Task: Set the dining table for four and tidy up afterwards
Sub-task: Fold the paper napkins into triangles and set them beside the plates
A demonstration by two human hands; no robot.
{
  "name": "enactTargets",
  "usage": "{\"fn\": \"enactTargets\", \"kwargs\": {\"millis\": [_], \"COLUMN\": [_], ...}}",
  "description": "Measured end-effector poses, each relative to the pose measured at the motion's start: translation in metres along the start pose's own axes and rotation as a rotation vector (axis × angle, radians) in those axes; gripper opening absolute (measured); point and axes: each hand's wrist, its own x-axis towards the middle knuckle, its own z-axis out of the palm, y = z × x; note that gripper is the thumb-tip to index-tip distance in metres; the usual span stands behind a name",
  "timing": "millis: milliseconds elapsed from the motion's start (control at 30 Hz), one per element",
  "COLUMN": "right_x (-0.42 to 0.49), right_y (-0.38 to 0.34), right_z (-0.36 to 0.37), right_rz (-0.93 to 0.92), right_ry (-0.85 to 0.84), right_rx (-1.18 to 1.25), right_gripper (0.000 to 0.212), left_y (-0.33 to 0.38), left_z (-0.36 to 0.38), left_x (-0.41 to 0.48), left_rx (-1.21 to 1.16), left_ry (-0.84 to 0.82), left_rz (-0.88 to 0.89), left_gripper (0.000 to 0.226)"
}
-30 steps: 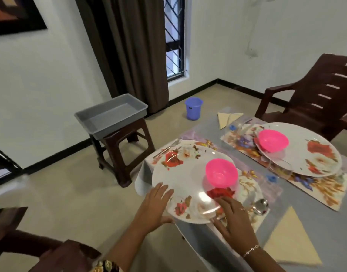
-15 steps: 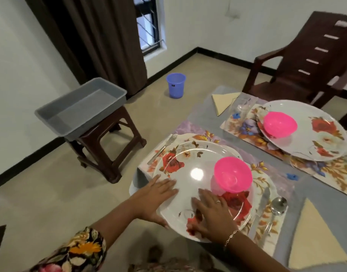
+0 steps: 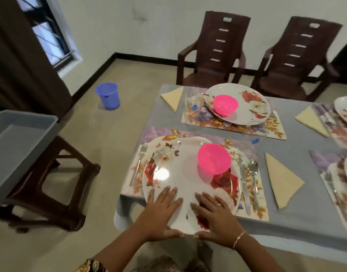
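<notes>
The large white flower-printed plate (image 3: 180, 173) lies on a floral placemat (image 3: 254, 212) under 2 flat hands: the left hand (image 3: 163, 211) and right hand (image 3: 214, 216) press its near rim, fingers straight. A pink plastic bowl (image 3: 214, 160) sits on it just beyond the right hand, not touching it.

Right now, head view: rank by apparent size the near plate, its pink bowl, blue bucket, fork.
1. near plate
2. pink bowl and blue bucket: alike; bucket is farther, so unranked
3. fork
</notes>
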Motion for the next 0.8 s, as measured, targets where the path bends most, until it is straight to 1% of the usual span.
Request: {"fn": "enactTargets", "kwargs": {"millis": [233,267,333,367,400,467,500,567,800], "right_x": [0.007,0.010,0.015,0.017,0.019,0.023,0.025,0.028,0.036], "right_y": [-0.003,-0.001,0.003,0.005,0.006,0.010,0.011,0.012,0.017], "right_z": [-0.014,-0.015,-0.015,-0.015,-0.015,-0.018,-0.019,-0.021,-0.028], "right_rz": [0.076,0.077,0.034,0.028,0.034,0.044,0.051,0.062,0.072], "right_ry": [-0.059,-0.062,-0.058,-0.036,-0.020,-0.044,-0.057,-0.072,-0.078], "right_rx": [0.077,0.092,0.172,0.205,0.218,0.196,0.191,0.184,0.208], "right_gripper": [0.078,0.080,0.088,0.094,0.100,0.106,0.107,0.108,0.108], "left_y": [-0.005,-0.007,-0.010,-0.011,-0.013,-0.012,-0.014,-0.017,-0.025], "left_z": [-0.002,-0.009,-0.015,-0.021,-0.024,-0.028,-0.025,-0.019,-0.022], "left_x": [0.015,0.013,0.017,0.019,0.021,0.025,0.028,0.031,0.045], "left_rx": [0.059,0.093,0.077,0.079,0.072,0.073,0.051,-0.037,-0.047], "left_ry": [0.060,0.095,0.147,0.097,0.092,0.165,0.153,0.064,0.048], "left_rz": [-0.012,-0.002,0.037,0.040,0.043,0.043,0.073,0.081,0.095], "left_gripper": [0.089,0.089,0.097,0.100,0.100,0.100,0.104,0.112,0.123]}}
